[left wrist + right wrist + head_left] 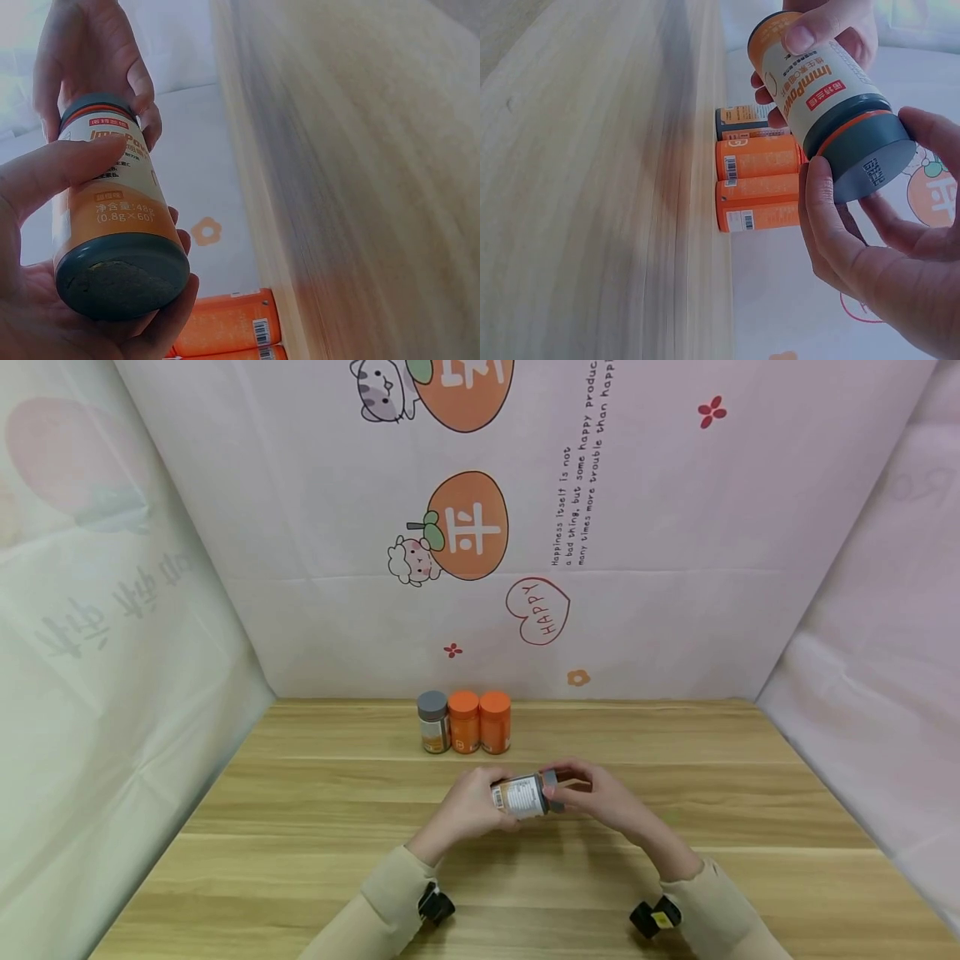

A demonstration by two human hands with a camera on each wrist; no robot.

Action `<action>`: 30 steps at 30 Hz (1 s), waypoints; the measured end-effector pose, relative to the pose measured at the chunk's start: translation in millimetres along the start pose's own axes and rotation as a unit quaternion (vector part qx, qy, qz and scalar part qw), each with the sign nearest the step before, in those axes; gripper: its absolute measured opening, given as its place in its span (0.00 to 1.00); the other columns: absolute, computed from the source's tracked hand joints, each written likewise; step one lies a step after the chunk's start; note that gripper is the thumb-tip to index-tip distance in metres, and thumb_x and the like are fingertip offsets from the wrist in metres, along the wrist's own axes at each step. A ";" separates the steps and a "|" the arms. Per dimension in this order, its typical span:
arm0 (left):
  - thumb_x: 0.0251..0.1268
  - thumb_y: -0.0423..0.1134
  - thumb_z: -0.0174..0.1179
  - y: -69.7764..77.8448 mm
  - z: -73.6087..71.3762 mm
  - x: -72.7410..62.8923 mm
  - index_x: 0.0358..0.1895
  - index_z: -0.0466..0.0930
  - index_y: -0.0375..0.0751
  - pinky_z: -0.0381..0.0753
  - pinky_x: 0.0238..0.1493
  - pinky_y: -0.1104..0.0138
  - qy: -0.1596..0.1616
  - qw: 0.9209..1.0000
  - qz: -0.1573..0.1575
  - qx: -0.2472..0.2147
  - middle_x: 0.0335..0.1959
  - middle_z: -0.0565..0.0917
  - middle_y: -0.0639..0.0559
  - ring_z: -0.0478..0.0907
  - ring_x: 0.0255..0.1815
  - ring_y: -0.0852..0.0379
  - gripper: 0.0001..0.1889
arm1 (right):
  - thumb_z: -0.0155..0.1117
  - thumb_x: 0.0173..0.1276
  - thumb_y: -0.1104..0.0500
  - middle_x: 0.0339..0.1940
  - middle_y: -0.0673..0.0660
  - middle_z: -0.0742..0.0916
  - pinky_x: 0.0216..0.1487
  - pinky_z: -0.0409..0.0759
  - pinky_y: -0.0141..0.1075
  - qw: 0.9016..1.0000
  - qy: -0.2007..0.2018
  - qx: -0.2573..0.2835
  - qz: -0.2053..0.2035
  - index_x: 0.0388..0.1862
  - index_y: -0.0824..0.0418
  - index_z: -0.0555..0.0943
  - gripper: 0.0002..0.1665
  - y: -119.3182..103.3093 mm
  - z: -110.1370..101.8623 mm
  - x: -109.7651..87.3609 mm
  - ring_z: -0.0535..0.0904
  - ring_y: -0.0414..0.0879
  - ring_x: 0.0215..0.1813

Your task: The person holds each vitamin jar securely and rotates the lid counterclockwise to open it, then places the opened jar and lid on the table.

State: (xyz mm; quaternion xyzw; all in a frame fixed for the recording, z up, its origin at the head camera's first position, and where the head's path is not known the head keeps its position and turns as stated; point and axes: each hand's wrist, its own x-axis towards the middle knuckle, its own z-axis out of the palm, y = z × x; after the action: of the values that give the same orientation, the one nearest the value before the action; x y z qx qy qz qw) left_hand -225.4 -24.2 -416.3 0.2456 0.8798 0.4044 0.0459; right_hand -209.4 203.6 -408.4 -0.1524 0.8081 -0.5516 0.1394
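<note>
A pale cloth backdrop (652, 610) rises behind and to both sides, printed with orange persimmon-like fruits, small animals, flowers and a red outlined heart reading "HAPPY". Below it spreads a wood-grain tabletop (315, 827), which meets the rear cloth along a straight edge.

Two beige sleeves reach in from the near side, the left sleeve (392, 887) and the right sleeve (708, 906) both ending short of the wrists. The person's left hand (474, 803) wraps the body of a supplement bottle (523, 797), the thumb across its label and the fingers curled beneath. The right hand (603, 793) has its thumb and fingers bent around the capped end, gripping it from the other side.

The bottle is held above the middle of the tabletop, in front of the other bottles, tipped nearly onto its side with its base toward the left palm. Its cream-and-orange label shows "ImmPow" and "48g (0.8g×60)". Behind it, near the backdrop, three bottles stand upright in a tight row: a grey-capped bottle (435, 735) on the left, then a middle orange bottle (465, 733) and a right-hand orange bottle (495, 733).

A black wrist camera (437, 905) sits at the left cuff. The held bottle's dark grey-green cap (871, 154) bears a small printed code; an orange ring shows just below it.
</note>
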 end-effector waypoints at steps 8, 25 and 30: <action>0.31 0.35 0.75 1.7 0.9 -1.9 0.44 0.81 0.44 0.75 0.31 0.70 -0.004 1.000 -0.009 0.002 0.31 0.81 0.56 0.74 0.30 0.61 0.26 | 0.64 0.65 0.54 0.56 0.63 0.77 0.47 0.80 0.39 0.998 -0.006 -0.020 -0.063 0.59 0.57 0.73 0.24 4.8 -1.4 0.1 0.75 0.59 0.55; 0.30 0.34 0.76 1.3 2.6 -2.4 0.44 0.81 0.42 0.75 0.32 0.70 -0.001 1.000 -0.012 -0.001 0.32 0.82 0.55 0.74 0.30 0.61 0.27 | 0.71 0.57 0.63 0.59 0.64 0.76 0.58 0.74 0.32 0.990 -0.027 0.024 -0.135 0.58 0.63 0.72 0.30 11.5 -3.0 -0.1 0.71 0.63 0.61; 0.31 0.35 0.76 1.9 2.1 -2.4 0.45 0.81 0.42 0.75 0.33 0.69 -0.003 1.000 -0.017 -0.005 0.32 0.82 0.55 0.74 0.31 0.60 0.27 | 0.71 0.55 0.66 0.60 0.65 0.75 0.59 0.74 0.32 0.989 -0.029 0.022 -0.144 0.57 0.63 0.72 0.30 10.6 -3.7 -0.3 0.71 0.63 0.62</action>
State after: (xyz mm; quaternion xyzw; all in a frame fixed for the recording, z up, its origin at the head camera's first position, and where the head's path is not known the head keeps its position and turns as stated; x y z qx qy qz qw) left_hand -222.0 -22.8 -416.6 0.2313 0.8818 0.4070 0.0569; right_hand -211.6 210.6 -417.0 -0.2799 0.7611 -0.5789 0.0847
